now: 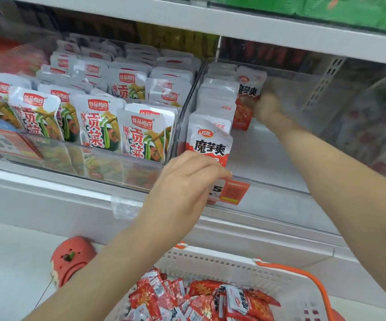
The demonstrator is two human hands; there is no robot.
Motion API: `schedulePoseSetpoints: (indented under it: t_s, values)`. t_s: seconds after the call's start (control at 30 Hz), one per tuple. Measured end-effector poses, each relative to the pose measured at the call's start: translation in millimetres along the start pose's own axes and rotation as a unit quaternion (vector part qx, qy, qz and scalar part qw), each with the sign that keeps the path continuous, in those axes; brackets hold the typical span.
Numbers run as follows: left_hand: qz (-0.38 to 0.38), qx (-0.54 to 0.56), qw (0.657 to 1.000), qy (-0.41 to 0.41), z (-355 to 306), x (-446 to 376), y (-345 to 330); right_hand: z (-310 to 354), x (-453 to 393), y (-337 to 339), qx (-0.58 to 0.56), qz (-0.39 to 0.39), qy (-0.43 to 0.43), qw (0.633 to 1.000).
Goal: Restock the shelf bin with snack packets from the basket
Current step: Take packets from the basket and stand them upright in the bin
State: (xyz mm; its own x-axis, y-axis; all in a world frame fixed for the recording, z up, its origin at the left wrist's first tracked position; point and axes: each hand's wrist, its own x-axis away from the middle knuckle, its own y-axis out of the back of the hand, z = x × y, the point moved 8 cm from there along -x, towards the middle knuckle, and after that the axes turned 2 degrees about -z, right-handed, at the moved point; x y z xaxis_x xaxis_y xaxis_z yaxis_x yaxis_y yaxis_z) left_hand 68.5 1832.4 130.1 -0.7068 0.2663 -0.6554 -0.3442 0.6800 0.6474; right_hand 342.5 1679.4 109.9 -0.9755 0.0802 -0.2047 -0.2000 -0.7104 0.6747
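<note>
Reaching into clear shelf bin (280, 158), right hand (267, 107) blurred, fingers closed on upright snack packet (248, 98), left hand (187, 181) fingers curled at front packet (208, 144), grip unclear, basket (245, 265) below.

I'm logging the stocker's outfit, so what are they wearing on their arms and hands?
Nothing shows on either: the left hand and right hand are bare, with no gloves, rings, watch or bracelets visible. Both forearms are uncovered, with no sleeve in view.

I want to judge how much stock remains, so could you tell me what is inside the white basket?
The white basket holds a loose heap of red snack packets with white labels. The left forearm covers its left part, and the heap hides the bottom, so depth is unclear.
</note>
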Motion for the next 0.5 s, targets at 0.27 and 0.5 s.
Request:
schedulePoseSetpoints:
  t_s: [0.27, 0.5]
  values:
    - [-0.011, -0.012, 1.0, 0.026, -2, 4, 0, -11, 4, -8, 0.08, 0.016, -0.012, 0.997]
    - [-0.03, -0.01, 0.999, 0.023, -1, 3, 1, -11, 7, -1, 0.093, -0.022, -0.015, 0.995]
